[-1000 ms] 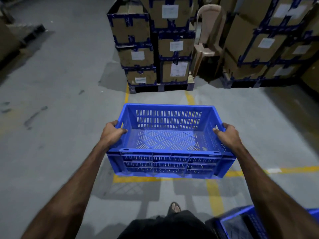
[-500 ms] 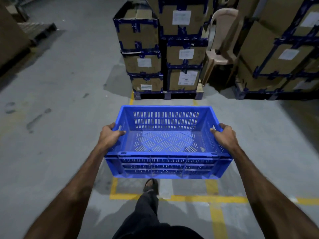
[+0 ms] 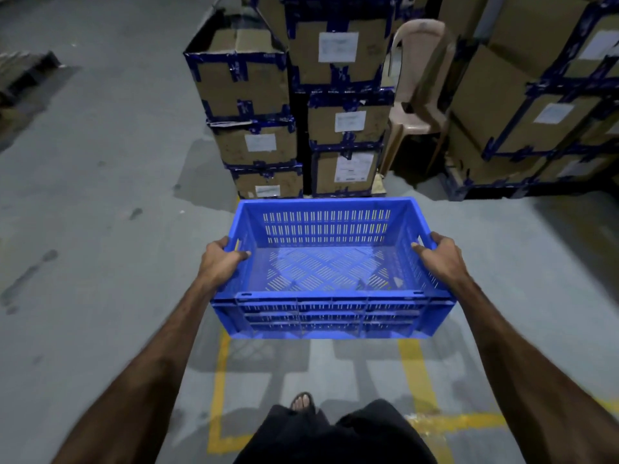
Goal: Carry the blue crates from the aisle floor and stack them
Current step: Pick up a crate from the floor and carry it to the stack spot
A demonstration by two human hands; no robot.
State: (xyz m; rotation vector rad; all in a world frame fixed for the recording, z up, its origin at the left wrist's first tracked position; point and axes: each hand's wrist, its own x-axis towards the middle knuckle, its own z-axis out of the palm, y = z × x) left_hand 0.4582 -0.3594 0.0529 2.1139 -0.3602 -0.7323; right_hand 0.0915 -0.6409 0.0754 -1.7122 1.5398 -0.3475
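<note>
I see the empty blue crate (image 3: 330,272) held level above the floor's yellow lines (image 3: 413,370), near the box stack (image 3: 291,105). Left hand (image 3: 219,262) and right hand (image 3: 442,257) grip its side rims.

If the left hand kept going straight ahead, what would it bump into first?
Probably the stacked cardboard boxes on the pallet ahead. The left hand grips the blue crate by its side rim, and only bare floor shows between. Depth is hard to judge.

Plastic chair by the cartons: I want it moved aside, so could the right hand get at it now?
Probably not: the right hand grips the blue crate, and the plastic chair stands well beyond it.
</note>
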